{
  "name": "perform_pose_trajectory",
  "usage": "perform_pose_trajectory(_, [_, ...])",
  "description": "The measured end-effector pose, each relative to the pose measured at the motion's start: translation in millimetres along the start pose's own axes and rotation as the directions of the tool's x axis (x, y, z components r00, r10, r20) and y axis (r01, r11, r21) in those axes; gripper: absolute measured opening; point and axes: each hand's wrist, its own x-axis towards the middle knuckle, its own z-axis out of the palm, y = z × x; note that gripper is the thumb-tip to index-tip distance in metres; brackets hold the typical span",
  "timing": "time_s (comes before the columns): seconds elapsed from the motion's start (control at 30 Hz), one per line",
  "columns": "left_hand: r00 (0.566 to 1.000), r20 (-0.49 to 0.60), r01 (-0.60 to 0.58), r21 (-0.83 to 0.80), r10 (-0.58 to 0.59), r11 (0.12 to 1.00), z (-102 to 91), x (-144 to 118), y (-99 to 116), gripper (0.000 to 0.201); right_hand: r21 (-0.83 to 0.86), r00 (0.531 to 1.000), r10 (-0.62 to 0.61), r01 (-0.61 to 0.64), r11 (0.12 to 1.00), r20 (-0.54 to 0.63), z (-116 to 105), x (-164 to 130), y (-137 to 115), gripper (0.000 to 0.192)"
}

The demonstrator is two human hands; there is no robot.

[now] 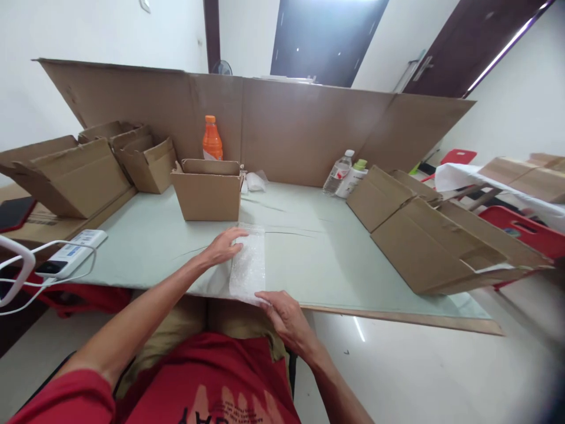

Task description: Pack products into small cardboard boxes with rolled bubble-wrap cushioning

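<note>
A clear bubble wrap bag [249, 265] lies flat on the table, its near end at the front edge. My left hand [224, 246] rests on the bag's upper left side, fingers stretched out and the thumb apart from them. At the bag's near right corner, my right hand [286, 317] pinches the plastic between thumb and fingers. Just beyond my left hand stands an open cardboard box [206, 197].
Several open cardboard boxes [83, 176] stand on the left, and more boxes [424, 247] lean at the right. Behind are an orange bottle [212, 140], a clear bottle [339, 174] and a white bottle [353, 179]. A power strip [73, 253] with cables lies at the left edge.
</note>
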Motion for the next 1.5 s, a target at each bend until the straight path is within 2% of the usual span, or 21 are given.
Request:
perform_pose_trajectory(0.1, [1.0, 0.016, -0.016, -0.147, 0.019, 0.989, -7.8, -65.0, 6.6, 0.048, 0.035, 0.996, 0.086, -0.087, 0.996, 0.017, -5.1, 23.2, 1.0, 0.026])
perform_pose_trajectory(0.13, [1.0, -0.002, -0.011, -0.29, 0.011, 0.957, -5.4, -81.5, 9.3, 0.054, 0.03, 0.993, 0.116, -0.116, 0.993, 0.018, -5.4, 33.1, 2.9, 0.027])
perform_pose_trajectory(0.2, [0.997, -0.045, 0.04, -0.414, -0.064, 0.91, 5.9, -100.0, 14.5, 0.066, -0.024, 0.983, 0.181, -0.18, 0.983, 0.021, -3.4, 53.8, 8.8, 0.03])
perform_pose_trajectory(0.27, [0.98, -0.095, 0.12, -0.405, -0.172, 0.907, 20.7, -99.3, 18.4, 0.067, -0.125, 0.972, 0.235, -0.23, 0.965, 0.022, 1.5, 70.7, 15.9, 0.035])
perform_pose_trajectory(0.33, [0.961, -0.133, 0.196, -0.286, -0.241, 0.938, 32.8, -86.9, 19.0, 0.062, -0.226, 0.969, 0.249, -0.244, 0.943, -0.009, 6.7, 78.3, 21.8, 0.041])
perform_pose_trajectory(0.4, [0.957, -0.131, 0.236, -0.171, -0.259, 0.957, 40.1, -72.7, 16.2, 0.062, -0.291, 0.979, 0.186, -0.202, 0.935, -0.082, 9.2, 74.7, 24.2, 0.046])
perform_pose_trajectory(0.47, [0.96, -0.1, 0.249, -0.114, -0.261, 0.962, 43.6, -63.7, 11.6, 0.063, -0.323, 0.99, 0.068, -0.105, 0.941, -0.124, 9.3, 62.9, 23.1, 0.047])
perform_pose_trajectory(0.53, [0.962, -0.067, 0.258, -0.087, -0.264, 0.962, 45.0, -61.3, 7.6, 0.062, -0.327, 0.997, -0.026, -0.002, 0.945, -0.079, 9.5, 49.1, 19.7, 0.048])
perform_pose_trajectory(0.6, [0.962, -0.054, 0.266, -0.05, -0.268, 0.963, 44.7, -64.0, 5.1, 0.06, -0.324, 0.999, -0.053, 0.053, 0.944, 0.007, 12.1, 38.9, 15.9, 0.047])
perform_pose_trajectory(0.67, [0.967, -0.115, 0.226, -0.014, -0.226, 0.974, 42.7, -70.2, 3.7, 0.055, -0.326, 0.998, -0.047, 0.059, 0.943, 0.045, 16.5, 34.6, 12.5, 0.037])
perform_pose_trajectory(0.77, [0.975, -0.219, 0.032, -0.017, -0.035, 0.999, 38.8, -84.1, 3.4, 0.047, -0.311, 0.999, -0.045, 0.045, 0.949, 0.005, 22.5, 35.9, 8.9, 0.016])
perform_pose_trajectory(0.83, [0.982, -0.169, -0.103, -0.082, 0.088, 0.991, 38.0, -93.5, 4.1, 0.047, -0.292, 0.999, -0.043, 0.033, 0.956, -0.028, 24.6, 39.0, 8.0, 0.014])
perform_pose_trajectory(0.9, [0.988, -0.099, -0.13, -0.156, 0.116, 0.979, 39.6, -99.5, 5.1, 0.049, -0.267, 0.999, -0.026, 0.014, 0.964, -0.04, 25.9, 42.9, 8.9, 0.018])
perform_pose_trajectory(1.0, [0.994, -0.107, 0.0, -0.197, -0.021, 0.98, 44.2, -98.1, 5.1, 0.048, -0.256, 0.997, 0.011, -0.028, 0.966, -0.07, 27.5, 49.3, 12.0, 0.024])
perform_pose_trajectory(1.07, [0.985, -0.134, 0.084, -0.17, -0.108, 0.982, 46.5, -91.9, 4.0, 0.047, -0.292, 0.987, 0.003, -0.051, 0.955, -0.162, 27.2, 51.7, 12.5, 0.027])
perform_pose_trajectory(1.13, [0.979, -0.155, 0.117, -0.097, -0.131, 0.988, 48.0, -84.8, 2.4, 0.045, -0.331, 0.96, -0.037, -0.06, 0.942, -0.278, 25.1, 51.3, 10.3, 0.03])
perform_pose_trajectory(1.17, [0.977, -0.167, 0.123, -0.05, -0.13, 0.991, 48.5, -81.8, 1.7, 0.044, -0.342, 0.953, -0.063, -0.044, 0.939, -0.296, 23.7, 50.2, 8.5, 0.03])
perform_pose_trajectory(1.23, [0.972, -0.202, 0.128, 0.025, -0.12, 0.992, 49.3, -78.0, 0.7, 0.042, -0.35, 0.971, -0.102, 0.021, 0.937, -0.215, 21.7, 47.9, 5.0, 0.031])
perform_pose_trajectory(1.33, [0.962, -0.268, 0.061, 0.03, -0.05, 0.998, 48.9, -79.2, 0.4, 0.042, -0.348, 0.997, -0.081, 0.078, 0.934, 0.005, 23.3, 48.9, 4.7, 0.033])
perform_pose_trajectory(1.43, [0.969, -0.234, -0.083, -0.036, 0.073, 0.996, 44.8, -86.3, 0.7, 0.044, -0.313, 1.0, -0.013, 0.016, 0.95, 0.01, 27.7, 55.0, 10.9, 0.029])
perform_pose_trajectory(1.5, [0.981, -0.181, -0.089, -0.097, 0.07, 0.991, 40.6, -90.2, 0.5, 0.046, -0.219, 1.0, 0.024, -0.025, 0.975, -0.005, 27.8, 58.6, 15.3, 0.028])
